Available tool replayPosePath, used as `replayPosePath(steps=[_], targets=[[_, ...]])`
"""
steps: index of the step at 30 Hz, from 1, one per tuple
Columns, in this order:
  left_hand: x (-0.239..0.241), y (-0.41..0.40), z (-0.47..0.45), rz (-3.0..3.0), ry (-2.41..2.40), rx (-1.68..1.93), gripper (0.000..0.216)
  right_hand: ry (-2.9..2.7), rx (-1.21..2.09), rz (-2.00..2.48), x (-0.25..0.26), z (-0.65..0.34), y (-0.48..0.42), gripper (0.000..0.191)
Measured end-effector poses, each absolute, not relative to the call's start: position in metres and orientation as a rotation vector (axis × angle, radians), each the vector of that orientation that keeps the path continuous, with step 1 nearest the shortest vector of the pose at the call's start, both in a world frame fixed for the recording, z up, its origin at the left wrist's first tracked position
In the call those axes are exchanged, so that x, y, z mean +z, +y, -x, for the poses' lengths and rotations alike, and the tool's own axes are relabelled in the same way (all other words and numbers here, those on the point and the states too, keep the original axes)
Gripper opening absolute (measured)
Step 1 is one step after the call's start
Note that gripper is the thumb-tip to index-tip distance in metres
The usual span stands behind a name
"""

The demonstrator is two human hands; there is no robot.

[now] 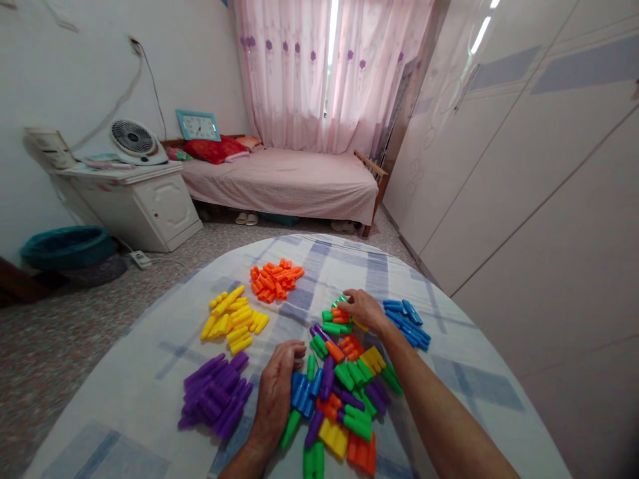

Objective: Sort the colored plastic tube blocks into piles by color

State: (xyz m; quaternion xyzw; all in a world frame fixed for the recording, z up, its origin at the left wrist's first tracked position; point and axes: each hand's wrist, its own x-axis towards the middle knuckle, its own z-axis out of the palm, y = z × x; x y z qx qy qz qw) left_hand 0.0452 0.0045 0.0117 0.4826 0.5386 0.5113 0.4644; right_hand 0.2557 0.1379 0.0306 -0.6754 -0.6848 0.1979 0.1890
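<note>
The right hand [363, 307] closes loosely on orange and green pegs at the far edge of the mixed pile [344, 392]; the left hand [275, 392], curled and seemingly empty, rests at the pile's near-left edge

Your left hand [276, 392] rests curled on the near-left edge of the mixed pile of blocks [344, 392]; your right hand [363, 308] touches its far end. Left of that pile lie purple blocks [214, 398], beyond them yellow blocks [233, 320] and orange blocks [274, 281]; blue blocks [408, 323] sit right.
</note>
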Motion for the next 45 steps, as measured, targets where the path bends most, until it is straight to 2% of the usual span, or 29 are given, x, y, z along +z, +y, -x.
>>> replayPosePath(steps=[4, 7, 16, 18, 22, 27, 34, 41, 45], targets=[[0.014, 0.003, -0.046, -1.19, 1.311, 1.25, 0.046, -1.902, 0.643, 1.89, 0.029, -0.259, 0.138, 0.019], [0.014, 0.002, -0.046, -1.204, 1.313, 1.25, 0.045, -1.848, 0.661, 1.827, 0.029, -0.258, 0.133, 0.015], [0.012, 0.004, -0.045, -1.219, 1.304, 1.288, 0.045, -1.582, 0.728, 1.541, 0.07, -0.312, 0.057, 0.031], [0.012, 0.005, -0.044, -1.229, 1.307, 1.274, 0.045, -1.555, 0.712, 1.61, 0.075, -0.333, 0.027, 0.033], [0.011, 0.005, -0.044, -1.24, 1.304, 1.254, 0.044, -1.542, 0.666, 1.848, 0.06, -0.363, -0.026, 0.036], [0.013, 0.004, -0.045, -1.244, 1.296, 1.262, 0.043, -1.526, 0.548, 1.935, 0.03, -0.372, -0.055, 0.038], [0.012, 0.005, -0.045, -1.265, 1.305, 1.239, 0.043, -1.665, 0.186, 1.838, 0.04, -0.336, -0.044, 0.027], [0.01, 0.006, -0.044, -1.259, 1.306, 1.239, 0.045, -1.956, 0.23, 1.698, 0.05, -0.276, 0.001, 0.024], [0.011, 0.006, -0.044, -1.249, 1.305, 1.233, 0.045, -2.051, 0.245, 1.654, 0.053, -0.248, 0.039, 0.03]])
